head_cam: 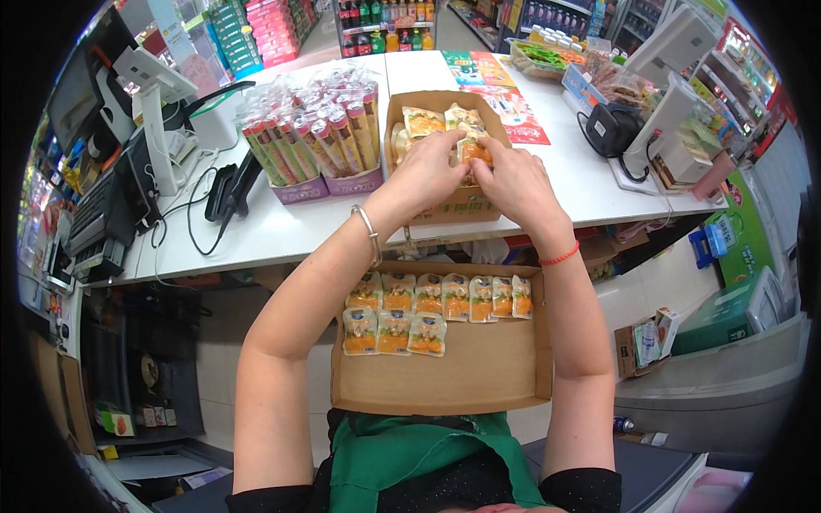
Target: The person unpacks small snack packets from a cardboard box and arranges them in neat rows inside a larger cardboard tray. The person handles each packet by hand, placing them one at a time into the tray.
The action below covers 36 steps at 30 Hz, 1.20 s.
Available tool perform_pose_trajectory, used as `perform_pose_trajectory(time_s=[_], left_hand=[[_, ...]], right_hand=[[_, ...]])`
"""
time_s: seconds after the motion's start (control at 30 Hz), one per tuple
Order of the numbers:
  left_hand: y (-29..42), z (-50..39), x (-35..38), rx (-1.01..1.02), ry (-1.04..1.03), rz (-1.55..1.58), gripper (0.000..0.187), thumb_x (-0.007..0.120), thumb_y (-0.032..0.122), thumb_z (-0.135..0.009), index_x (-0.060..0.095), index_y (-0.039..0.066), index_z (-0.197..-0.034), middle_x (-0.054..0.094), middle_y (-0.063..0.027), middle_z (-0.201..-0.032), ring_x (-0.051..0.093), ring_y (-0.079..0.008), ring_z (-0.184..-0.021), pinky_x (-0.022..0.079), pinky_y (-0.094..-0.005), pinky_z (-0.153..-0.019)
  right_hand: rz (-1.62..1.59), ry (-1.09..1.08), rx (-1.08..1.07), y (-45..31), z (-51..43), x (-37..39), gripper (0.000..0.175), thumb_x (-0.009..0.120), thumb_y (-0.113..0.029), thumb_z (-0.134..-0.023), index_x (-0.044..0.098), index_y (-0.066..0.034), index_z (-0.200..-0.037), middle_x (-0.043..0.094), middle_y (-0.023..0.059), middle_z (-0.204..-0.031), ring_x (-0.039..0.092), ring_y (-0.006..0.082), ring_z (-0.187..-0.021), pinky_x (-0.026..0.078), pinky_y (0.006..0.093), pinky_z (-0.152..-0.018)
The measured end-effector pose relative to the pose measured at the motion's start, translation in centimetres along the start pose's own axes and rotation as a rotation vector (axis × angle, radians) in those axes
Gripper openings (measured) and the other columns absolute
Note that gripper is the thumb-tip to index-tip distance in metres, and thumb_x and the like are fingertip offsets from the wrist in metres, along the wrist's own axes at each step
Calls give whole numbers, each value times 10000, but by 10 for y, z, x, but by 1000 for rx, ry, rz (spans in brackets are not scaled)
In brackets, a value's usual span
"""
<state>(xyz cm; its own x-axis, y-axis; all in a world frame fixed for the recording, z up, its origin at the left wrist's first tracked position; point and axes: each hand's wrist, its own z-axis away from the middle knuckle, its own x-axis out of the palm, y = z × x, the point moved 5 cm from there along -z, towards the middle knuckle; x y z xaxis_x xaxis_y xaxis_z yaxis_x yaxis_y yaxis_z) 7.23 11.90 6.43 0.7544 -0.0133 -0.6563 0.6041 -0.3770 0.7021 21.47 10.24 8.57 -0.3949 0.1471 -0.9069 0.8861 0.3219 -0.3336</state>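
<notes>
On the white counter stands an open cardboard box (442,215) with several orange-and-white snack pouches (423,120) in it. My left hand (431,165) reaches over the box from the left, and my right hand (516,183) from the right. Both sets of fingertips are at one orange pouch (473,152) near the box's middle; whether either hand grips it cannot be made out. Lower down, in front of my apron, is a shallow cardboard tray (442,385). Several similar pouches (394,330) lie in it in two rows, along its far side and at left.
Left of the box, purple display cartons (353,184) hold wrapped stick snacks. A handheld scanner (240,186) with its cable and a keyboard (96,208) are farther left. A black device (607,128) and a white stand (648,138) are at right. Printed sheets (507,112) lie behind the box.
</notes>
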Motion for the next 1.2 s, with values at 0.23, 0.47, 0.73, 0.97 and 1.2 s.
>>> perform_pose_trajectory(time_s=[0.23,0.47,0.73,0.97,1.2], left_hand=[[1,0,0,-28,-10,72,544,682,166,-923,524,30,-1425,663,-103,-895,620,-136,-749,505,-322,-664],[1,3,-2,-32,48,171,508,664,161,-915,554,79,-1404,661,-91,-922,621,-134,-766,522,-308,-698],[6,5,-3,150,186,130,474,633,98,-903,582,79,-1373,666,-112,-1157,630,-152,-870,542,-301,-779],[22,21,-17,178,160,408,572,575,-44,-922,469,88,-1468,605,-88,-1258,630,-79,-938,521,-204,-725],[48,58,-21,268,157,573,744,537,-109,-929,251,120,-1577,475,-131,-1330,640,-172,-1147,558,-238,-863]], right_hand=[[-147,145,-78,4,4,8,347,556,-240,-955,657,-23,-1206,722,196,-991,661,377,-985,440,517,-936],[-322,258,-95,9,6,13,329,604,-191,-921,676,-17,-1190,728,181,-1022,655,349,-1034,429,477,-960],[-356,302,-141,8,11,7,345,662,-174,-891,674,-43,-1210,727,125,-1113,624,325,-1131,388,485,-1005],[-272,509,-264,-12,30,-15,371,705,-134,-880,660,-52,-1238,699,119,-1186,595,324,-1182,418,453,-1010],[-593,497,-221,-24,59,-33,371,676,-29,-902,630,-38,-1270,687,130,-1191,682,244,-1024,514,354,-910]])
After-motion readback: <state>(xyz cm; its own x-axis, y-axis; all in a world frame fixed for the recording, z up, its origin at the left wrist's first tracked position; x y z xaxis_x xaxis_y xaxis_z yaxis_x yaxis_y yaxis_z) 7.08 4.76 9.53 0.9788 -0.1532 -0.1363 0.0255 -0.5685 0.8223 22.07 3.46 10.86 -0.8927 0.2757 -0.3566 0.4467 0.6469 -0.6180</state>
